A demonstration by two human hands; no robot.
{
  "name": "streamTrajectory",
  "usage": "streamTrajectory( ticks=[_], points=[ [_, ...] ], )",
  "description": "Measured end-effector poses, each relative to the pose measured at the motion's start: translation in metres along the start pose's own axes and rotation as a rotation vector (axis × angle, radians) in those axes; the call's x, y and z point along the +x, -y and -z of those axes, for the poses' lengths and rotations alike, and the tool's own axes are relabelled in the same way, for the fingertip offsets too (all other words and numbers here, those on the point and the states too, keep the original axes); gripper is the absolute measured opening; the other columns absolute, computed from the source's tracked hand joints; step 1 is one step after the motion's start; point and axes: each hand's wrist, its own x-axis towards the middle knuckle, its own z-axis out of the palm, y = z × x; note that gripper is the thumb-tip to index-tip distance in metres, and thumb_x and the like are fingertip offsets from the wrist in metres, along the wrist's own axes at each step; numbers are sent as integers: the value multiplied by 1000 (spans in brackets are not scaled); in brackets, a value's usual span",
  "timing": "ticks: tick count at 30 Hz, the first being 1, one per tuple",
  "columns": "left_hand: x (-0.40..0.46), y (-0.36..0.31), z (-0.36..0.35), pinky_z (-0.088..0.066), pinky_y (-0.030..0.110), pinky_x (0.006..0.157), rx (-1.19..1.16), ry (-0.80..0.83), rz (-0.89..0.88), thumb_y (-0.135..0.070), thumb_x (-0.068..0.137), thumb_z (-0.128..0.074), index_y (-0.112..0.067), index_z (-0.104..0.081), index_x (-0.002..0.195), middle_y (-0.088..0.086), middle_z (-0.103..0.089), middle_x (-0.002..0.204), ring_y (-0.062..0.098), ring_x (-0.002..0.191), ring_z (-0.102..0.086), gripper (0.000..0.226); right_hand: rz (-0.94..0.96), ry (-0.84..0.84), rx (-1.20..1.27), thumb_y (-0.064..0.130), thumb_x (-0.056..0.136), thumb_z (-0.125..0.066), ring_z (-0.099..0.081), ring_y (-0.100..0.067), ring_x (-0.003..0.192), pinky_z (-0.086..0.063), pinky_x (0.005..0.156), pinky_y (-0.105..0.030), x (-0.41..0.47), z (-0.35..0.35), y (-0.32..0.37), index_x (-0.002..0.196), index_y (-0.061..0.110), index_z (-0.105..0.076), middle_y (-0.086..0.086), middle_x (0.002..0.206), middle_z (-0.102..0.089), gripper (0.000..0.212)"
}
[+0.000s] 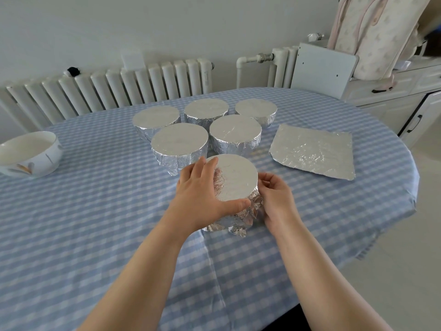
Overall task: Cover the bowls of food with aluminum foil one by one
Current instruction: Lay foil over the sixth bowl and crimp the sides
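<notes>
A foil-wrapped bowl stands mid-table, its top smooth and its sides crumpled. My left hand grips its left rim, thumb along the near edge and fingers over the far left edge. My right hand presses and pinches the crumpled foil against its right side. Behind it stand several bowls wrapped in foil, the nearest and another just beyond. A loose foil sheet lies flat to the right. An uncovered white bowl with a painted pattern sits at the far left.
The table wears a blue checked cloth and curves away at the right edge. White radiators line the wall behind. A white cabinet with a fabric bag on it stands at the back right.
</notes>
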Motion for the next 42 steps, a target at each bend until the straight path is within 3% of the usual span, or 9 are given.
streamTrajectory(
  ticks=[6,9,12,17,21,26,33,38,42],
  points=[
    [-2,0,1,-10,35,118,-9,2,11,-73,65,-69,-27,-14,154,-9,-7,162,11,145,-1,115,82,-20,-230,-1,91,-58,-68,-35,80,-55,69,-48,3,-1,-6,87,21,-62,-7,89,-68,23],
    [-2,-1,1,-10,36,118,-3,9,11,-74,64,-69,-27,-14,154,-8,-8,161,12,145,-1,116,131,60,-400,-9,86,-55,-62,-20,65,-48,46,-26,1,3,-2,95,17,-59,-2,92,-65,28],
    [-2,-4,-1,-9,39,120,47,13,3,-77,62,-68,-28,-14,154,-7,-6,162,13,145,0,117,236,36,-653,-3,91,-49,-56,1,65,-41,51,-9,3,15,3,99,19,-61,10,85,-63,26],
    [1,-5,0,-8,43,121,79,53,18,-80,62,-65,-28,-11,153,-5,-3,163,16,147,3,118,315,-55,-491,19,105,-35,-66,-14,77,-55,81,-42,-4,24,1,101,21,-53,0,93,-68,19],
    [1,-7,-2,-6,43,120,105,52,25,-83,60,-63,-27,-10,154,-3,-1,163,18,147,4,121,392,-34,-456,48,97,-48,-61,6,80,-46,69,-19,-32,19,-2,96,22,-56,12,89,-64,27],
    [5,1,14,-6,47,119,-2,196,-11,-94,41,-51,-31,-3,155,-5,3,164,14,149,10,139,297,7,-398,44,86,-66,-62,2,87,-44,57,-5,-41,16,-3,106,18,-56,6,103,-65,35],
    [3,19,34,-21,48,119,-159,245,-16,-65,64,-78,-32,-13,155,-11,-20,158,12,146,-13,117,214,70,-338,43,89,-64,-63,0,84,-46,70,-19,-27,21,2,101,21,-63,11,96,-68,25],
    [-13,6,8,-18,39,115,-65,14,5,-64,72,-70,-25,-15,154,-2,-16,158,16,142,-11,107,102,164,-338,40,92,-63,-58,-15,68,-42,60,-30,-4,30,20,92,20,-68,0,81,-67,21],
    [-22,5,-4,-17,35,114,-112,-50,12,-78,62,-56,-26,-14,154,-2,-12,159,15,141,-10,113,122,193,-349,54,90,-58,-56,-24,70,-42,62,-34,-6,33,19,97,10,-69,-8,74,-62,46]
  ],
)
